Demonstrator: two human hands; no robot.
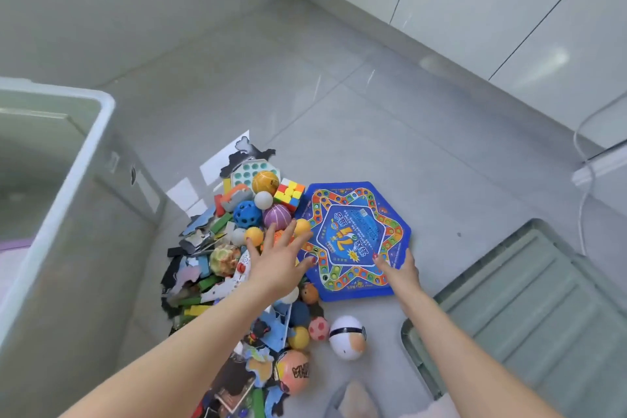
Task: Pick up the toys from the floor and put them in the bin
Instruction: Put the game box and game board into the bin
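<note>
Grey glossy tile floor [373, 119] is filling the room, with pale walls at the back and white cabinet fronts [509, 10] running along the far right.

Far left: translucent bin [84, 159] is standing open on the floor, its rim just beside the toy pile [237, 248].

The pile is lying at mid-floor between the bin and the lid. It is holding balls, wooden blocks and flat puzzle pieces. A cube puzzle [289, 195] is sitting at the pile's far edge, touching the board's corner.

Left hand [276, 263] is reaching over the pile with fingers spread wide, gripping nothing, its fingertips over the orange balls and the board's left edge.

Blue hexagonal game board [353, 241] is lying flat on the floor, its left edge butting against the pile.

Right hand [397, 266] is pinching the board's near-right edge, thumb on top and the other fingers hidden under the edge.

A white egg-shaped toy [347, 336] is lying alone on the floor, near the board's near edge.

Right: a green-grey lid [529, 309] is lying flat on the floor, just beside the right forearm. A white cable [583, 180] is trailing at the far right edge.
</note>
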